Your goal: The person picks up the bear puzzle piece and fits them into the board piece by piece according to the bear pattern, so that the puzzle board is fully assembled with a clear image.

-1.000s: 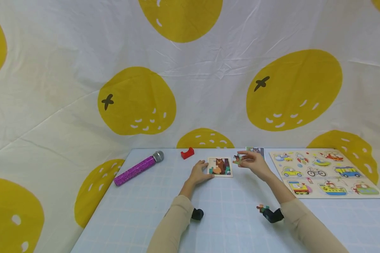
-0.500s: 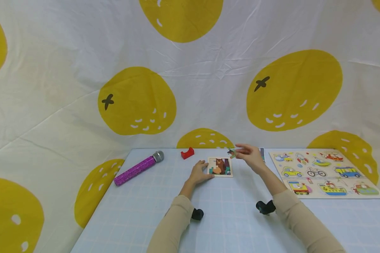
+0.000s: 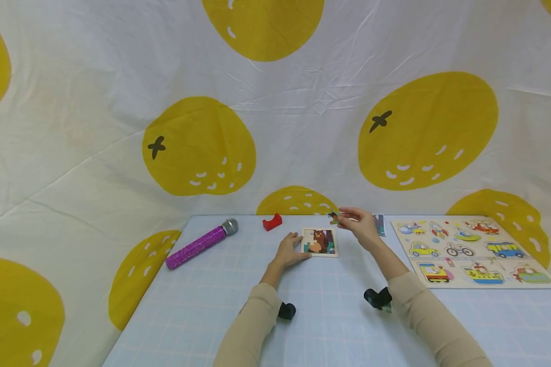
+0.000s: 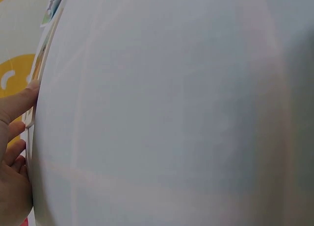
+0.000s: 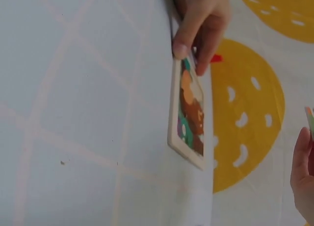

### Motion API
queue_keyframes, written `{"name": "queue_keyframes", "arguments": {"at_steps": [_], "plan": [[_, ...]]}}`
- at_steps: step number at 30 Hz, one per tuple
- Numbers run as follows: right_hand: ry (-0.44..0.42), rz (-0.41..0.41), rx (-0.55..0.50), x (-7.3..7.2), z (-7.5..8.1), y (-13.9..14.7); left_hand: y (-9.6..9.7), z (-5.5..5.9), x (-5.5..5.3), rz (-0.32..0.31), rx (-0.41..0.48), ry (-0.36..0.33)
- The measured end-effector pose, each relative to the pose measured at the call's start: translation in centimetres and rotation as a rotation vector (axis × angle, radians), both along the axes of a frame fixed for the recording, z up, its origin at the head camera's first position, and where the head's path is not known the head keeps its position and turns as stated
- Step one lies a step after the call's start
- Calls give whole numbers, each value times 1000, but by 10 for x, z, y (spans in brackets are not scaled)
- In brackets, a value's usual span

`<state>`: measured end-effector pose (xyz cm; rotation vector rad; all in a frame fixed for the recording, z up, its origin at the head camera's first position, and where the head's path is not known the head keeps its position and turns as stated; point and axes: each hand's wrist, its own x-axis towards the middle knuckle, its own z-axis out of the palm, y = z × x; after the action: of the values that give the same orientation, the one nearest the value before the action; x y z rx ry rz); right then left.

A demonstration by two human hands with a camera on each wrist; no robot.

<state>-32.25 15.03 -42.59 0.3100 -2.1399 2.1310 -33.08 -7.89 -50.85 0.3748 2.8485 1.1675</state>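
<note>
A small square bear puzzle with a pale wooden tray (image 3: 323, 255) lies near the far side of the table. My left hand (image 3: 290, 251) holds it by its left side, thumb at the near corner; the right wrist view shows that thumb on the tray's rim (image 5: 173, 103). Several pieces sit in the tray, and a bare pale area shows at its upper left. Above and right of it, my right hand (image 3: 359, 228) pinches a green and dark puzzle piece (image 3: 333, 217) between thumb and fingers, off the table. In the right wrist view that piece is cut off at the right edge.
A vehicle peg puzzle board (image 3: 473, 252) lies at right. Behind my right hand is a partly hidden picture card (image 3: 380, 224). A red curved block (image 3: 272, 222) and a purple glitter microphone (image 3: 202, 245) lie at left. Greenish loose pieces (image 3: 387, 309) show beside the right wrist camera.
My right hand has moved left and slightly up with the puzzle piece, which has turned in the fingers. The left hand and the tray have stayed put.
</note>
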Motion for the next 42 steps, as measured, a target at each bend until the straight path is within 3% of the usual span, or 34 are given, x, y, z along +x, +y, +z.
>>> {"name": "queue_keyframes", "arguments": {"at_steps": [8,17,23,30,36,42], "plan": [[-17,24,-23,-8,-7,-7,3,1,0,-2,-8,4],[-100,30,-2,-14,-12,-15,3,3,1,-7,-13,12],[-100,65,93,-18,-13,-20,3,4,1,-1,-14,-8],[-184,114,153,-33,-18,-27,0,1,0,6,-13,4],[-134,50,173,-48,-31,-37,-1,0,-1,4,-21,10],[-80,-10,432,-53,-38,-47,-1,0,-1,-5,-19,23]]}}
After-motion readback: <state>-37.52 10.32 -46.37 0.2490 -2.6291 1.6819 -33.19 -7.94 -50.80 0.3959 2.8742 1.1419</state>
